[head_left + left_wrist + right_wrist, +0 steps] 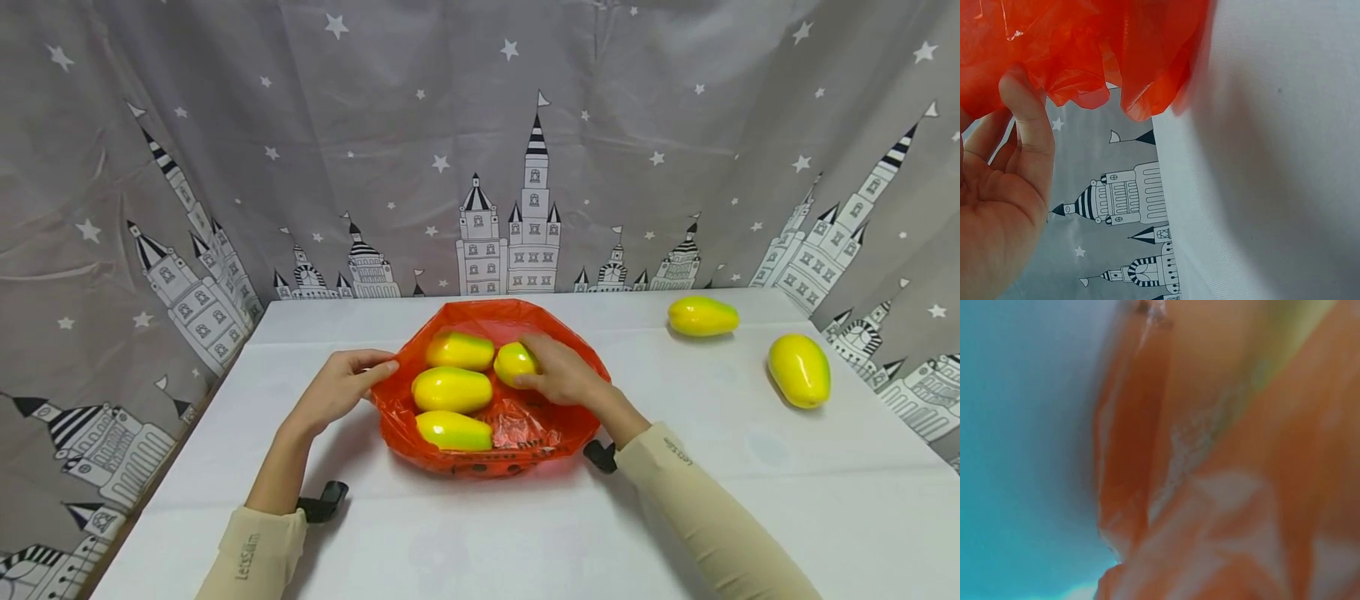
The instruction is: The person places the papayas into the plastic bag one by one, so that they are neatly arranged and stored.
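A red plastic bag point(540, 429) lies on the table with its mouth spread wide. My left hand point(341, 390) pinches the bag's left rim between thumb and fingers; the left wrist view shows the red film point(1085, 50) hanging over that hand. Inside, three glossy yellow-green mangoes point(452, 390) lie in a column along the left side. To their right, my right hand point(558, 371) reaches into the bag and grips another mango point(513, 365) from its right side. In the right wrist view, blurred bag film point(1222, 537) covers most of the picture and hides the fingers.
Two more mangoes lie on the white tabletop point(712, 517) to the right: one mango point(702, 317) near the back edge, the other mango point(799, 371) by the right edge. A grey curtain point(420, 133) printed with castles and stars hangs behind and at both sides.
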The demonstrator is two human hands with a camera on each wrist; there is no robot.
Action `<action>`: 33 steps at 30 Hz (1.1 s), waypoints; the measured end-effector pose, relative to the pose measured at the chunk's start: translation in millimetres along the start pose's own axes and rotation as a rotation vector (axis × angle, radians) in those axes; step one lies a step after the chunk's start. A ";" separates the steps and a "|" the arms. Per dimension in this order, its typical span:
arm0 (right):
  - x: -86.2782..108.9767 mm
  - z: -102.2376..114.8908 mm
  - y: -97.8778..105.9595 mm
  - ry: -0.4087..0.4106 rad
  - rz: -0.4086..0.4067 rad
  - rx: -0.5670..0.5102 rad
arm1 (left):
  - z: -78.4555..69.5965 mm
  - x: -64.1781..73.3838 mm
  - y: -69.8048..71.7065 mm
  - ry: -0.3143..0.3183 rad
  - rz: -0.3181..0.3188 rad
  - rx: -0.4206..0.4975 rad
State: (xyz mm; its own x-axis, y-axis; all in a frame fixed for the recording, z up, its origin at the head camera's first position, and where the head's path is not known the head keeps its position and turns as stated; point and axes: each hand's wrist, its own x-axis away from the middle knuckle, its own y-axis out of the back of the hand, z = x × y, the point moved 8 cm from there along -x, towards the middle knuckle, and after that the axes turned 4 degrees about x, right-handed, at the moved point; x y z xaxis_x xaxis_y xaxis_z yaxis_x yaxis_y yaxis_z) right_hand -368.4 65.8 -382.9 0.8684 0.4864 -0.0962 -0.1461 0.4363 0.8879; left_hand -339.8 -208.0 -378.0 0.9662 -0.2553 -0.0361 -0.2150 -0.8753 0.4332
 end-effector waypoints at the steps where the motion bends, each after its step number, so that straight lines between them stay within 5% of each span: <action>1: -0.2 -1.1 -1.2 -0.007 0.002 -0.004 | 0.0 -0.1 -0.1 0.000 0.000 0.001; 33: -5.3 -4.7 -4.8 -0.078 -0.023 0.071 | 1.9 -1.7 -1.6 -0.004 -0.002 0.000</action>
State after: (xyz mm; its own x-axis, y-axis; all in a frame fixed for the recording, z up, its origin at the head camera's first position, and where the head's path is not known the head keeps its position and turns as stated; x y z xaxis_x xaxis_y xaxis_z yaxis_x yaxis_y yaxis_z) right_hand -374.5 64.7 -388.8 0.9057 0.4155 -0.0840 -0.0943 0.3907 0.9157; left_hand -341.3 -207.0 -380.4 0.9661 -0.2551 -0.0404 -0.2131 -0.8758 0.4331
